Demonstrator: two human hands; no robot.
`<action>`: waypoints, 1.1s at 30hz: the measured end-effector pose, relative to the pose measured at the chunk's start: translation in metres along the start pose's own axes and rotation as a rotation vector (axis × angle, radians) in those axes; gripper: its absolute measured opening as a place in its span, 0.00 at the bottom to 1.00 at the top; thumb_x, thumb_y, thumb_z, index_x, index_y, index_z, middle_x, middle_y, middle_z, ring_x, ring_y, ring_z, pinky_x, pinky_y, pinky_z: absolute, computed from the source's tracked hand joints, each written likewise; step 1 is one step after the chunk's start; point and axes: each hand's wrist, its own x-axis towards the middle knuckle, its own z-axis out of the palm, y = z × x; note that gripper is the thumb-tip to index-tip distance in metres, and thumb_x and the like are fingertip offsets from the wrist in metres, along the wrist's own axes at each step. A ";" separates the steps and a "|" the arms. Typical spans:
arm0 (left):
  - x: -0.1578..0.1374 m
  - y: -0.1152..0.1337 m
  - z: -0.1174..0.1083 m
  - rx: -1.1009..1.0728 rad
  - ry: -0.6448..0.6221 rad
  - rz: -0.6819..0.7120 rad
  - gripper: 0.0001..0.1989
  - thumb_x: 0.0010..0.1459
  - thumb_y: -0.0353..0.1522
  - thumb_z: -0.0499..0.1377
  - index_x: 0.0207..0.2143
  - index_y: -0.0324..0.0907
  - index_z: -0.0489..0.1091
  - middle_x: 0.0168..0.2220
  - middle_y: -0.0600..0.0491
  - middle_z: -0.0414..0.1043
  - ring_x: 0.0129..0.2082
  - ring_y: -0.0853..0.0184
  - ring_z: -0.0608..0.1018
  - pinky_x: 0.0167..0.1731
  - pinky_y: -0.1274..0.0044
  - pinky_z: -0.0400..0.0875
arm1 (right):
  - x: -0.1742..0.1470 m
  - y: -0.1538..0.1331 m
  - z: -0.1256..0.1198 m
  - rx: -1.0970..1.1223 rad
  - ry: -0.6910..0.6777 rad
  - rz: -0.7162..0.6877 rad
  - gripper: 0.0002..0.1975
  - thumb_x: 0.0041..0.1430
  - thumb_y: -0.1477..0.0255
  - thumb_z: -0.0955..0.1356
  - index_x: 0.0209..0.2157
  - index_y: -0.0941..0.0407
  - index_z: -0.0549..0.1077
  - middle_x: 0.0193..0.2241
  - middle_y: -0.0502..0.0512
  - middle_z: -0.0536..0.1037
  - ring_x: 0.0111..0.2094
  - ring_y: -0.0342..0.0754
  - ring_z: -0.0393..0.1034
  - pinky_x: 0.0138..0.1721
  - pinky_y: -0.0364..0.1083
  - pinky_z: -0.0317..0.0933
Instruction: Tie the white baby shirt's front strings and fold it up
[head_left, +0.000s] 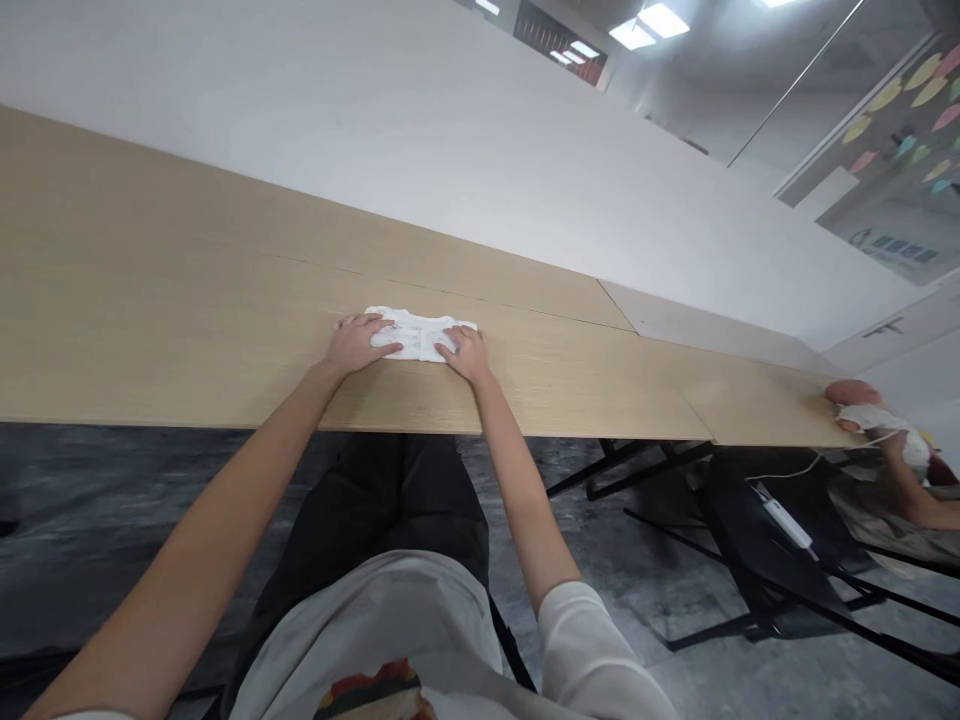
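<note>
A white folded cloth point(416, 336) with creases across its surface lies on the light wood table point(225, 340), a little back from the front edge. My left hand point(360, 342) rests on its left end, fingers along the far side and thumb spread apart toward the near side. On the right end lies my right hand point(463, 350), its thumb pointing inward and its fingers spread over the cloth. Both hands touch the cloth from above. The middle of the cloth shows between the two thumbs.
A white partition point(450, 170) rises behind the table. To the right stands a black folding chair point(772, 540) with a white power strip point(784, 520) and cable on it. Farther right, another person's arm point(911, 490) is beside a doll-like figure point(855, 392) in white cloth.
</note>
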 end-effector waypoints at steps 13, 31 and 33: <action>-0.010 0.026 0.008 -0.019 -0.129 0.353 0.26 0.63 0.40 0.49 0.60 0.45 0.70 0.64 0.46 0.66 0.66 0.57 0.64 0.66 0.64 0.50 | -0.004 -0.025 0.008 -0.064 -0.063 -0.181 0.15 0.65 0.74 0.66 0.52 0.54 0.76 0.55 0.57 0.78 0.59 0.51 0.68 0.70 0.55 0.44; -0.018 0.010 -0.004 0.179 -0.050 -0.060 0.28 0.68 0.38 0.40 0.63 0.38 0.65 0.67 0.40 0.60 0.67 0.52 0.61 0.65 0.55 0.50 | -0.010 0.004 -0.003 -0.170 -0.159 0.155 0.23 0.75 0.62 0.54 0.57 0.56 0.71 0.65 0.64 0.66 0.69 0.56 0.52 0.68 0.66 0.39; -0.016 0.007 -0.009 0.160 -0.033 -0.095 0.26 0.67 0.37 0.42 0.59 0.39 0.69 0.64 0.42 0.65 0.64 0.53 0.67 0.63 0.57 0.54 | -0.010 0.006 -0.004 -0.161 -0.148 0.211 0.23 0.75 0.62 0.54 0.58 0.56 0.70 0.67 0.64 0.62 0.70 0.58 0.50 0.68 0.67 0.39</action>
